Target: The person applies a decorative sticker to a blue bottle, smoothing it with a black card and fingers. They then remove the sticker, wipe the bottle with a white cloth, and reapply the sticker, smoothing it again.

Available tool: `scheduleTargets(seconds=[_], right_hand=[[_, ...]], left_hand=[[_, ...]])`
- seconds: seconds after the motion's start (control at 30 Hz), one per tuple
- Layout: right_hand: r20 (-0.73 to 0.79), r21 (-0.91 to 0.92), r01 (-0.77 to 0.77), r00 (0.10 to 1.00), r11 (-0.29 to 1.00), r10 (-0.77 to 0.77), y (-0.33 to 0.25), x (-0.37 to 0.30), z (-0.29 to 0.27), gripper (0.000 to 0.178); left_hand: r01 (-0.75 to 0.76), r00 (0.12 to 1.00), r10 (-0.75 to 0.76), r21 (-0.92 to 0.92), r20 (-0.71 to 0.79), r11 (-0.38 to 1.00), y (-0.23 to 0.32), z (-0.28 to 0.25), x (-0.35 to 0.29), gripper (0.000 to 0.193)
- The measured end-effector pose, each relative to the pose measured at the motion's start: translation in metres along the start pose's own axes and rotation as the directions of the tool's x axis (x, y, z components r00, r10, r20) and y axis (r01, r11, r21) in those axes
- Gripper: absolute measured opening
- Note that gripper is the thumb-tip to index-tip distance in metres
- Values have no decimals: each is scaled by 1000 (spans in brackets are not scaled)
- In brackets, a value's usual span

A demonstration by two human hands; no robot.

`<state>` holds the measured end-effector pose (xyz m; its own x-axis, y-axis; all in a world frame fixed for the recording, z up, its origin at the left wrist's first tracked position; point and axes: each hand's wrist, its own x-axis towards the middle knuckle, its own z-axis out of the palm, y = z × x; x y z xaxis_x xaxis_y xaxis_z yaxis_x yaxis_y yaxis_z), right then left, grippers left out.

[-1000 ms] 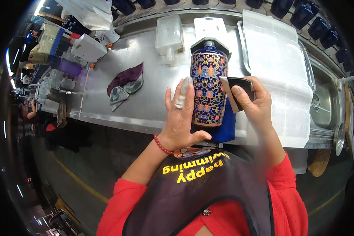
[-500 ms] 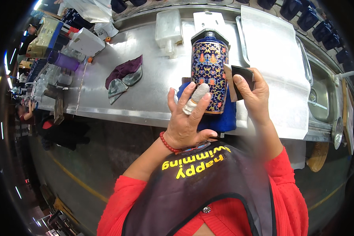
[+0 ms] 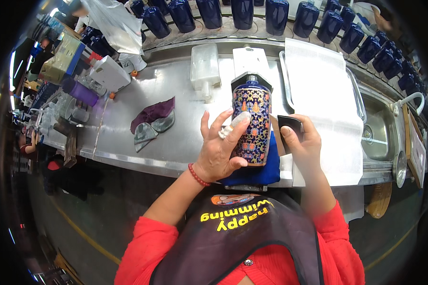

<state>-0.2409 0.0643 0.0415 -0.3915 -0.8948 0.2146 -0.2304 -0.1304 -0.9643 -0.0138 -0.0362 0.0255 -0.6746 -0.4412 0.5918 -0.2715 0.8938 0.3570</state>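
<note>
A dark blue bottle (image 3: 259, 111) with a colourful floral pattern lies on a blue cloth (image 3: 252, 178), neck pointing away from me. Its neck end rests in a dark angular holder (image 3: 236, 82). My left hand (image 3: 218, 154) is open, fingers spread, its fingertips against the bottle's left side. One of its fingers wears a whitish cover (image 3: 243, 118). My right hand (image 3: 306, 142), just right of the bottle, pinches a black flat scraper-like piece (image 3: 288, 124) between thumb and fingers. Beside it shows a pale strip (image 3: 275, 128) that I cannot make out.
Left on the metal table (image 3: 176, 142) lies a purple and grey cloth piece (image 3: 154, 118). A clear empty bottle (image 3: 205, 66) stands behind. White sheet (image 3: 333, 128) covers the right side, beside a sink (image 3: 378, 137). Several dark blue bottles (image 3: 242, 13) line the back.
The view has tilted, showing more of the back row of bottles. My left hand lies farther up the patterned bottle's side. My right hand still holds the black piece.
</note>
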Motion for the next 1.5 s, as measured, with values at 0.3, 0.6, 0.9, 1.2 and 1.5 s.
scheduleTargets(seconds=[0.3,0.6,0.9,1.2,1.5], right_hand=[[-51,20,51,997,999,-50,-3,19,-6,26],[92,-234,213,976,949,-197,-18,29,-5,33],[325,-582,548,834,600,-447,-17,35,18,56],[380,-631,576,813,519,-441,-18,35,25,56],[390,-667,579,807,468,-443,-19,37,23,56]], left_hand=[[-91,996,91,-20,18,996,-18,-5,33,72],[183,967,-216,-221,-138,958,-9,7,5,76],[141,989,-145,-153,-15,978,-13,4,21,85],[75,997,-77,-72,-15,995,-13,3,26,86],[86,996,-86,-55,1,995,-12,4,28,93]])
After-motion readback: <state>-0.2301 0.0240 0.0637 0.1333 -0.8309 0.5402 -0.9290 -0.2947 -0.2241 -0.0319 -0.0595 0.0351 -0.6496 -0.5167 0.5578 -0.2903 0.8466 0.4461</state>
